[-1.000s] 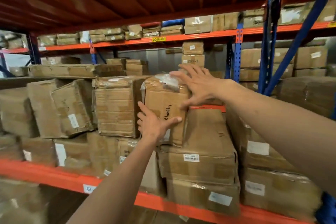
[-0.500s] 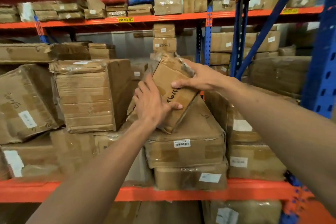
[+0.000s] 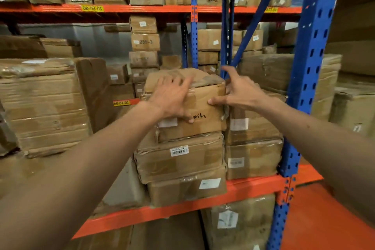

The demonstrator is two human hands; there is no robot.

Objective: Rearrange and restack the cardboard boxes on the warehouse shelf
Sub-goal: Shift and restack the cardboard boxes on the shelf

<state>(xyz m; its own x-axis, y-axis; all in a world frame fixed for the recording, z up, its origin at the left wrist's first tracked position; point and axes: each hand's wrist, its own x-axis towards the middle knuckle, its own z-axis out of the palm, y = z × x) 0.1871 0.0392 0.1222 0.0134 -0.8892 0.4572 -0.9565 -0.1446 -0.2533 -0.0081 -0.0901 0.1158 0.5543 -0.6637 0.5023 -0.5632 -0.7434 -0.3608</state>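
Grip, left hand (image 3: 172, 95): fingers spread and nearly straight, palm flat on the front upper edge of the top cardboard box (image 3: 203, 111), thumb pointing down the front face near the handwritten marking; pressing, not curled round anything.
Grip, right hand (image 3: 239, 91): fingers splayed wide, thumb laid flat on the box's front face at the right edge, other fingers reaching along the right side and upward; touching, not pinching.
Arm pose: both forearms extended forward and upward from the bottom corners of the view, converging on the box; left wrist bent slightly inward, right wrist roughly level.
Task box position: lying flat, roughly level, on top of a barcode-labelled box (image 3: 178, 156), which rests on a lower box (image 3: 186, 191) with a white label; the stack stands on the orange shelf beam (image 3: 162, 213).
Right neighbour: a stack of taped boxes (image 3: 253, 142) just beside the task box, touching or nearly so; cannot tell which.
Left neighbour: a large tape-wrapped carton (image 3: 44, 107), apart from the stack, with a gap between.
Frame: blue perforated upright (image 3: 300, 87) to the right of the stacks, a diagonal blue brace behind the right hand.
Background: box marked 255-3 (image 3: 145, 42) in a column of small boxes behind; yellow tag 00-03-01 (image 3: 92, 8) on the upper beam, yellow tag 00-02-01 (image 3: 121, 103) on a beam left of the task box.
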